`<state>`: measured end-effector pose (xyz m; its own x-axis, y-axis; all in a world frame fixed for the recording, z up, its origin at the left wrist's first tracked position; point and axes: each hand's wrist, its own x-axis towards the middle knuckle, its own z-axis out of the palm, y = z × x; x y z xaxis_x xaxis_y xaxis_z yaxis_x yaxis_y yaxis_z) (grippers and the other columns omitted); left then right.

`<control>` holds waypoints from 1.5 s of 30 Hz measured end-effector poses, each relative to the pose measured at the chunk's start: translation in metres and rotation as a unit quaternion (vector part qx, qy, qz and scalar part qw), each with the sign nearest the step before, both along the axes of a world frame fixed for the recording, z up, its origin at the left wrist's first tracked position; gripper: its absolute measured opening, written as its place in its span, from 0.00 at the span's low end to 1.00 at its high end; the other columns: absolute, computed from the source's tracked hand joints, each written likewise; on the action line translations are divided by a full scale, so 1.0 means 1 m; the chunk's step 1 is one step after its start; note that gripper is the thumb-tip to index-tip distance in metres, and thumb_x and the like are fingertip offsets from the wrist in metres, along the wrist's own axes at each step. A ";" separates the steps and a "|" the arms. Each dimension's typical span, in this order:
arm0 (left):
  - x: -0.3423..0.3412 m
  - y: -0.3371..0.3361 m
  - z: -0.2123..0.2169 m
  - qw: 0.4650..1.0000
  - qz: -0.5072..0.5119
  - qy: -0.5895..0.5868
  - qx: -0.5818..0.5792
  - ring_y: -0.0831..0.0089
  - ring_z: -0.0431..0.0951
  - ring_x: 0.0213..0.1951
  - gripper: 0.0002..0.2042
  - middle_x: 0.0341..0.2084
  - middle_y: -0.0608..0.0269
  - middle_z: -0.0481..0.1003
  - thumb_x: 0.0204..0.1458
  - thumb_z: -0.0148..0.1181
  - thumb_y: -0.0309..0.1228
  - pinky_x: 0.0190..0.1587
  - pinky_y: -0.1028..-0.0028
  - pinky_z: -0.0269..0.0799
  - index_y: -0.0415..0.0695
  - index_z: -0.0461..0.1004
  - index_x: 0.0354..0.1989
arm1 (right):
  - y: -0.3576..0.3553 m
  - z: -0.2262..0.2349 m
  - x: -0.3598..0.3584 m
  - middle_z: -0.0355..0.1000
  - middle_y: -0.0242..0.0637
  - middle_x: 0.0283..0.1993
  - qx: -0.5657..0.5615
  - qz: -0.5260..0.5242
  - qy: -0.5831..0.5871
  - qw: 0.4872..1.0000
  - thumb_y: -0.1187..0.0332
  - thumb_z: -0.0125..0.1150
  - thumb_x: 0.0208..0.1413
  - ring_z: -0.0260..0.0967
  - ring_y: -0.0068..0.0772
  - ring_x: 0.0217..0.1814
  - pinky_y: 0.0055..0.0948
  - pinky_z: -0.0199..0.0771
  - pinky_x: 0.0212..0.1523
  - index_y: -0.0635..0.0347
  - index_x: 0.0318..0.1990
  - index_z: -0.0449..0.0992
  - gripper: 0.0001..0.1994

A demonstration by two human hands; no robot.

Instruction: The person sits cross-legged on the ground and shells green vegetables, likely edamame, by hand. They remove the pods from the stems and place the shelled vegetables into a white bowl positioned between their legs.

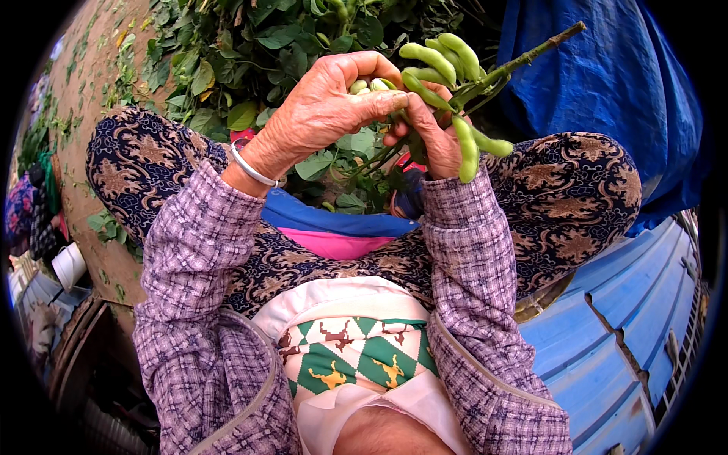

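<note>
Pods (434,62) on stem (523,57) sit just above both hands' fingers (379,102).

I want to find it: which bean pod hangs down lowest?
The pod dangling by the right hand, lowest on the stem; the other pods sit higher.

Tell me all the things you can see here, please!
bean pods: several, green, on the stalk between the hands
stalk: one, green-brown, sticking up to the right
leaf pile: many, green, on the ground ahead
tarp: one, blue, upper right
blue panel: one, lower right
white container: one, far left
bracelet: one, silver, left wrist
left hand: gripping pods
right hand: holding the stalk
</note>
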<state>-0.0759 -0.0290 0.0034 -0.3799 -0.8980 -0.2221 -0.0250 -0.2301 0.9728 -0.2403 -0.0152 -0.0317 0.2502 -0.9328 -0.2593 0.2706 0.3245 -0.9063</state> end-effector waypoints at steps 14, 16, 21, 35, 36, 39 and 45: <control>-0.014 0.012 -0.002 0.991 -0.043 0.124 0.028 0.92 0.65 0.23 0.12 0.27 0.72 0.73 0.50 0.57 0.33 0.21 0.90 0.58 0.41 0.69 0.41 | -0.003 -0.001 -0.003 0.70 0.45 0.39 -0.003 -0.012 -0.070 0.997 0.66 0.50 0.57 0.54 0.11 0.15 0.12 0.59 0.13 0.68 0.52 0.62 0.18; -0.013 0.010 -0.001 0.994 -0.035 0.105 0.019 0.91 0.66 0.22 0.12 0.26 0.71 0.73 0.50 0.57 0.33 0.20 0.90 0.57 0.41 0.69 0.40 | -0.003 -0.003 0.000 0.70 0.47 0.41 -0.020 -0.013 -0.062 0.998 0.65 0.50 0.57 0.55 0.12 0.16 0.13 0.59 0.14 0.68 0.52 0.62 0.19; -0.011 0.007 -0.003 0.990 -0.028 0.124 0.056 0.88 0.71 0.24 0.12 0.27 0.67 0.73 0.51 0.55 0.32 0.19 0.90 0.58 0.40 0.68 0.41 | -0.001 0.002 0.003 0.67 0.34 0.27 -0.001 0.007 -0.050 0.999 0.56 0.46 0.59 0.58 0.16 0.18 0.16 0.64 0.20 0.69 0.52 0.62 0.24; 0.009 -0.008 -0.008 0.994 0.020 0.079 0.077 0.91 0.56 0.15 0.11 0.16 0.76 0.63 0.54 0.52 0.35 0.15 0.89 0.49 0.39 0.72 0.34 | -0.010 -0.005 -0.008 0.63 0.27 0.27 0.115 -0.057 -0.280 0.952 0.48 0.46 0.56 0.62 0.23 0.27 0.29 0.71 0.36 0.61 0.50 0.64 0.25; 0.007 -0.004 -0.006 0.992 0.006 0.095 0.077 0.91 0.55 0.15 0.11 0.15 0.76 0.63 0.53 0.53 0.36 0.15 0.89 0.48 0.39 0.72 0.32 | -0.011 -0.007 -0.010 0.64 0.28 0.27 0.097 -0.059 -0.281 0.953 0.48 0.47 0.56 0.66 0.27 0.32 0.31 0.70 0.40 0.60 0.49 0.64 0.24; -0.004 0.004 0.005 0.995 -0.048 0.057 0.058 0.91 0.57 0.15 0.10 0.14 0.76 0.63 0.53 0.53 0.34 0.16 0.88 0.51 0.39 0.74 0.31 | -0.012 -0.009 -0.010 0.66 0.29 0.29 0.122 -0.099 -0.272 0.949 0.51 0.48 0.56 0.69 0.30 0.37 0.33 0.70 0.41 0.59 0.49 0.64 0.22; -0.026 0.019 -0.014 0.962 -0.037 -0.096 -0.252 0.77 0.72 0.22 0.10 0.29 0.66 0.75 0.47 0.56 0.24 0.26 0.78 0.68 0.43 0.73 0.40 | -0.010 -0.010 -0.009 0.67 0.36 0.38 0.114 -0.090 -0.273 0.951 0.52 0.43 0.59 0.66 0.37 0.47 0.40 0.66 0.49 0.58 0.52 0.61 0.22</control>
